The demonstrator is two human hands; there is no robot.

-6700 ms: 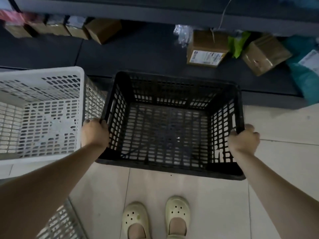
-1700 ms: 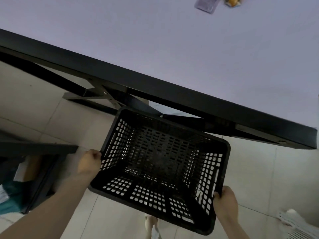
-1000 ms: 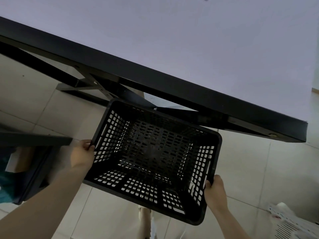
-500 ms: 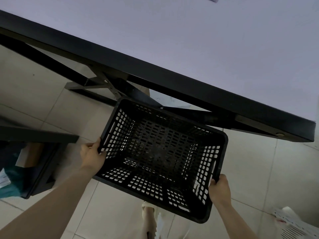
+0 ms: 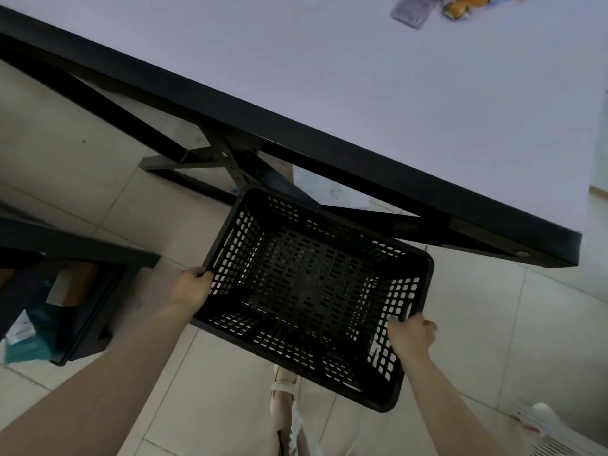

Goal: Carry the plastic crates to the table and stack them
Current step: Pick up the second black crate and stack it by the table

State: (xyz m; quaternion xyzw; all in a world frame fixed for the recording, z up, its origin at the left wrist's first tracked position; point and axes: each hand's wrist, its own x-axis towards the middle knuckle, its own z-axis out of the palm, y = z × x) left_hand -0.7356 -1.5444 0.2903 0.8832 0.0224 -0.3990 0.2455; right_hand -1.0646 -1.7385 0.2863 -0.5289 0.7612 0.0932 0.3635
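I hold an empty black slotted plastic crate [image 5: 309, 291] in the air over the tiled floor, just in front of the table's black edge [image 5: 296, 139] and below the pale tabletop [image 5: 362, 77]. My left hand [image 5: 192, 286] grips the crate's left rim. My right hand [image 5: 411, 335] grips the right rim at the handle slot. The crate's far corner lies under the table edge. Part of a white crate [image 5: 552, 432] shows on the floor at the bottom right.
Black crossed table legs [image 5: 210, 159] stand beyond the crate. A low dark shelf [image 5: 75, 291] with boxes and a teal bag sits at the left. A clear packet [image 5: 413, 11] and a colourful wrapper [image 5: 460, 6] lie far back on the tabletop. My foot [image 5: 284, 390] is below the crate.
Since leaving the shelf and white crate, I have carried the black crate to the table. Over the last second it shifted slightly right, still below the table edge.
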